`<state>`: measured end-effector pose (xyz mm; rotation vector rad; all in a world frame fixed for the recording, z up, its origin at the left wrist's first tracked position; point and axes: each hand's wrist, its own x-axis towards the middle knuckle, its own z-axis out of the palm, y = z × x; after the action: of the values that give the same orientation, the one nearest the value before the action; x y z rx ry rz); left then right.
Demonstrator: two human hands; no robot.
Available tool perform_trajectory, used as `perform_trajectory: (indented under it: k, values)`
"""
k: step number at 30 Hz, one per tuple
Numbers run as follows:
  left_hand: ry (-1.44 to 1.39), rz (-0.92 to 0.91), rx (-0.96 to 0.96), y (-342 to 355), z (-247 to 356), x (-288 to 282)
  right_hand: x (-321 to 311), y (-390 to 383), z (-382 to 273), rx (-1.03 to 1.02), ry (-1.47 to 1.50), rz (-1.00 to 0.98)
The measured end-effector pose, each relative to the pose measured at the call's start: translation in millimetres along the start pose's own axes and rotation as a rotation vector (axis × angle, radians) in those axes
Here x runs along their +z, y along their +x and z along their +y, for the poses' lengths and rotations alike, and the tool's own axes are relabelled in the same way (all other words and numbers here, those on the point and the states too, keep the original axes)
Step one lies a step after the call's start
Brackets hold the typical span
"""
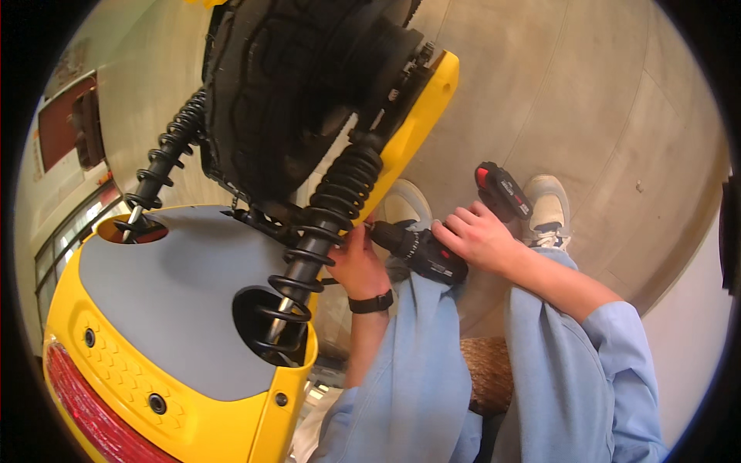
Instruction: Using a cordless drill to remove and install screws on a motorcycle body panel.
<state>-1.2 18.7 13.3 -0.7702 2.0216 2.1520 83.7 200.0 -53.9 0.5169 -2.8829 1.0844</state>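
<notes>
My right hand (480,238) grips a black cordless drill (434,261) around its handle, with the red-and-black battery (502,190) showing beyond the fingers. The drill points left, its chuck close to the yellow arm (421,116) beside the wheel. Against the tip of the drill is my left hand (360,266), a black band on its wrist. Its fingers look drawn together, partly hidden behind a black coil-spring shock absorber (337,189); what they hold cannot be made out. Above stands a black knobby tire (251,100) on the yellow-and-grey vehicle body (185,285).
A second coil-spring shock absorber (166,147) rises at the left. Along the body's lower edge runs a red light strip (100,413). My shoes (548,204) rest on the tan floor (587,100), and a brown seat (488,374) shows between my legs.
</notes>
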Motion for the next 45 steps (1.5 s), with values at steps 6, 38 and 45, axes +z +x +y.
perform_trajectory:
  k: [6, 38, 45]
  values:
    - [0.080, -0.035, 0.122, 3.0, 2.6, -6.8, 6.8, 1.7, -4.3, 0.009, 0.000, 0.033]
    - [-0.088, -0.062, -0.167, 7.1, 24.6, 0.3, 5.2, 9.6, 3.5, -0.004, -0.151, 0.083]
    - [-0.096, -0.071, -0.180, 3.6, 21.6, -2.1, 1.7, 4.5, -8.0, 0.027, -0.146, 0.068]
